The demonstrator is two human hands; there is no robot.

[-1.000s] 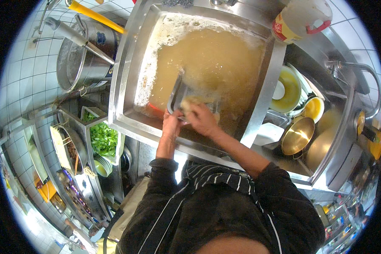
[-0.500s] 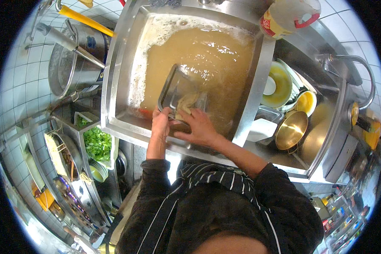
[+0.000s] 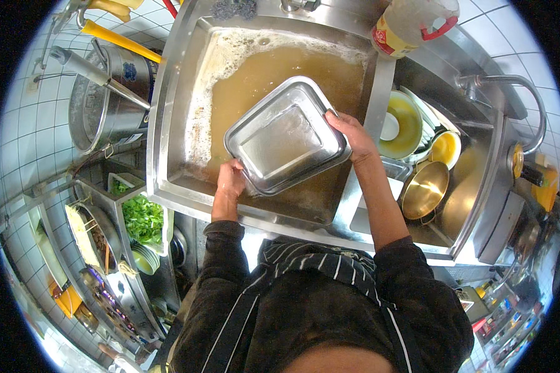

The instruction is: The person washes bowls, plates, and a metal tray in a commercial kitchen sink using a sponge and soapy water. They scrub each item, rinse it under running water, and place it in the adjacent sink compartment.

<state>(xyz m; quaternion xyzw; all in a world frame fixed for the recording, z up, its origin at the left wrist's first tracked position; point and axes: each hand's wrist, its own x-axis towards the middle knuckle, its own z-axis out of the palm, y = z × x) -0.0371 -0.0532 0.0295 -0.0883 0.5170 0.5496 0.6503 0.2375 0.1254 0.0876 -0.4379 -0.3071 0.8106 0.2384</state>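
Observation:
A shiny rectangular stainless-steel tray [image 3: 280, 146] is tilted over the cloudy brown water [image 3: 249, 81] of a steel sink [image 3: 162, 133]. My left hand [image 3: 231, 181] is closed on its near-left edge. At the opposite, right-hand end, my right hand [image 3: 356, 138] grips the rim with the thumb on top. Some of the fingers of both hands are hidden under the metal. The tray looks wet, and pale foam [image 3: 202, 115] lies along the sink's left and far sides. No cloth shows in either hand.
The right basin holds stacked bowls [image 3: 406, 133] and a brass-coloured pan [image 3: 425, 189]. A plastic jug [image 3: 410, 28] stands on the far rim beside a dark scrubber [image 3: 233, 9]. Left are a big metal pot [image 3: 115, 99] and chopped greens [image 3: 143, 219].
The tray has come up out of the water and turned. My right hand has moved from the yellowish cloth inside it to the right rim. The cloth is no longer visible.

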